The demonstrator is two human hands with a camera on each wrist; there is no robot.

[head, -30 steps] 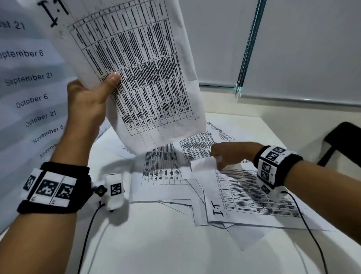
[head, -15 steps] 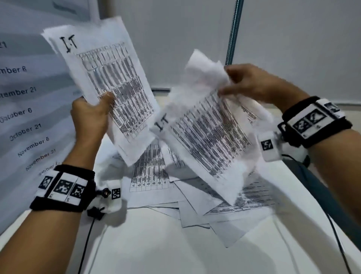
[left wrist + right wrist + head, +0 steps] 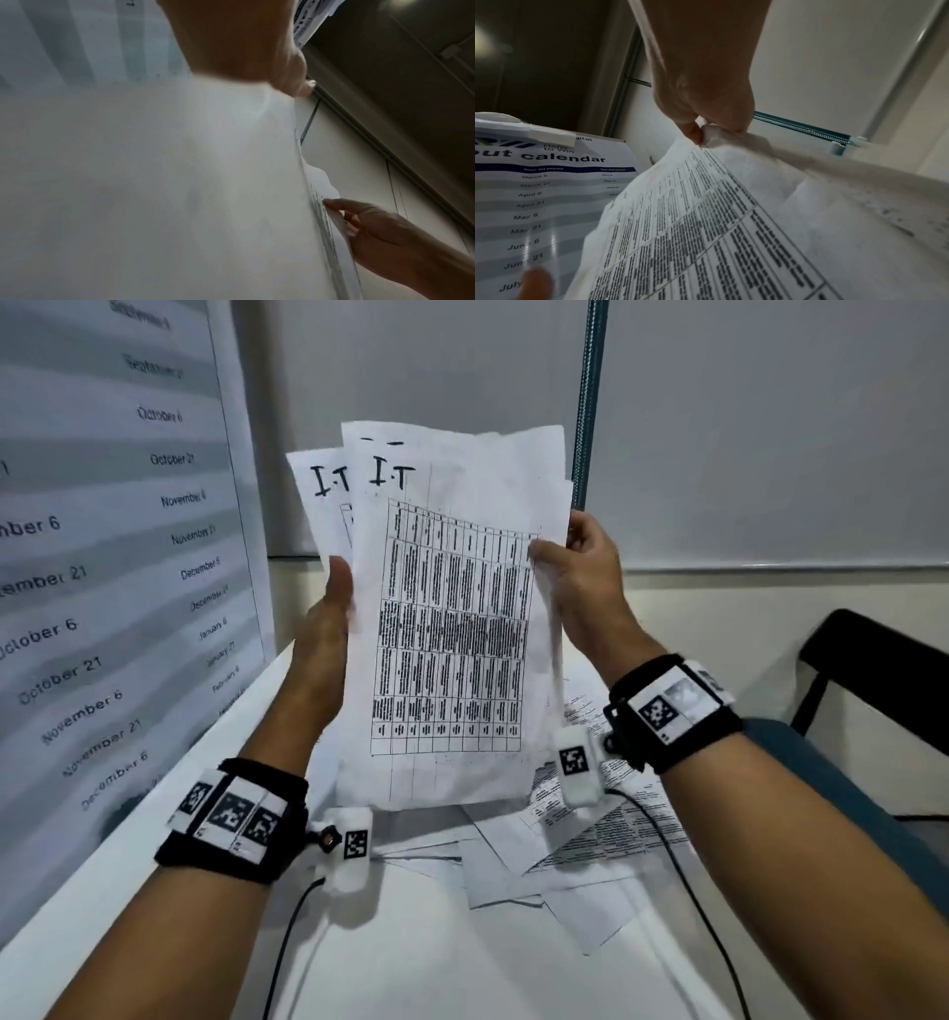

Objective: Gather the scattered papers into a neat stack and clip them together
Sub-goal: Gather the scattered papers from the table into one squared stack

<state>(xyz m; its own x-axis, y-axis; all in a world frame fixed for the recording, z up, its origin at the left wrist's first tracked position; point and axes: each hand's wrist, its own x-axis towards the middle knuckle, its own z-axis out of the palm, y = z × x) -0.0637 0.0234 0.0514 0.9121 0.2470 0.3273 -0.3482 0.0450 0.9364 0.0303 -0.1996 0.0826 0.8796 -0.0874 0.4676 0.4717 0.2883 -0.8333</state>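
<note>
Held sheets (image 3: 452, 618): two or more printed pages with data tables, each marked "I.T" at the top, raised upright above the tabletop (image 3: 436, 963); the front page sits offset to the right of the one behind it, so their edges are not aligned.
Left hand (image 3: 328, 629): grasps the left edge of the held sheets, thumb along the front, fingers hidden behind.
Right hand (image 3: 580, 577): pinches the right edge near the top, thumb on the printed face, fingers curled behind the paper.
Loose papers (image 3: 575, 845): a scattered, overlapping pile lying flat on the tabletop below the held sheets.
Calendar poster (image 3: 113, 557): on the wall to the left, listing dates.
Chair (image 3: 873, 690): dark back, at the right beyond the tabletop.
</note>
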